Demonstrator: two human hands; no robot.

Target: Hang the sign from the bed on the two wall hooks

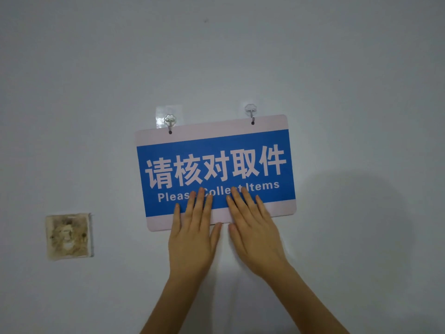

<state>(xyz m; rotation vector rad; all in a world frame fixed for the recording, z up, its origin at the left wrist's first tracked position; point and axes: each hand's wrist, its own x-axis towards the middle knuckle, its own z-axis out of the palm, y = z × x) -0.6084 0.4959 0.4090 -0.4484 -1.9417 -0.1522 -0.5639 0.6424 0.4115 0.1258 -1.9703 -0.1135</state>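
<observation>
A blue and white sign (214,150) with Chinese characters and the words "Please Collect Items" hangs flat on the wall, slightly tilted with its right side higher. Its two top holes sit on the left clear hook (170,121) and the right clear hook (251,111). My left hand (192,235) lies flat with fingers spread over the sign's lower edge. Beside it, my right hand (255,230) also presses flat on the lower edge, covering part of the English text. Neither hand grips anything.
The pale wall (337,92) fills the view. A stained, worn square plate (69,236) sits on the wall at the lower left, apart from the sign.
</observation>
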